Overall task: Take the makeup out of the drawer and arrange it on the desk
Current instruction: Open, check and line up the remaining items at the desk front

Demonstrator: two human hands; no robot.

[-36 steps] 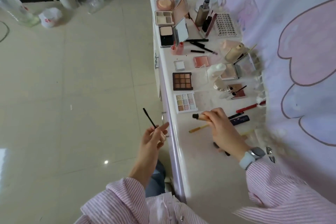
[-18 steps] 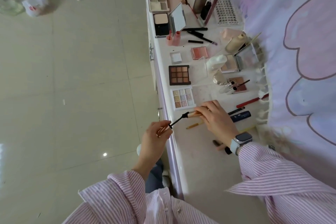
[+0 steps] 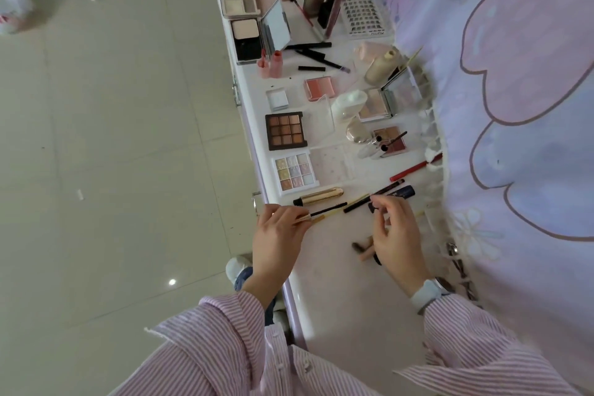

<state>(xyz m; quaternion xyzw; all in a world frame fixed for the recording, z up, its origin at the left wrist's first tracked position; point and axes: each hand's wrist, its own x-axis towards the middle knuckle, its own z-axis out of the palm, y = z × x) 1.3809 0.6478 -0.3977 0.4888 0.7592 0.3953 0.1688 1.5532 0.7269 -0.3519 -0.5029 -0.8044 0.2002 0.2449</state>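
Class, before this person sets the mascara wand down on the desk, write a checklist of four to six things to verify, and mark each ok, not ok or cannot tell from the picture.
1. Left hand grips the black-bristled mascara wand with the gold handle: ok.
2. Wand already resting on the white desk: cannot tell.
3. Gold metallic mascara tube lies flat beside the pastel nine-pan eyeshadow palette: ok.
4. Wand is back in its tube: not ok, the two are apart.
5. Right hand holds something: cannot tell; its curled fingers hover near a dark blue tube.
6. Bare desk surface near the hands: ok.
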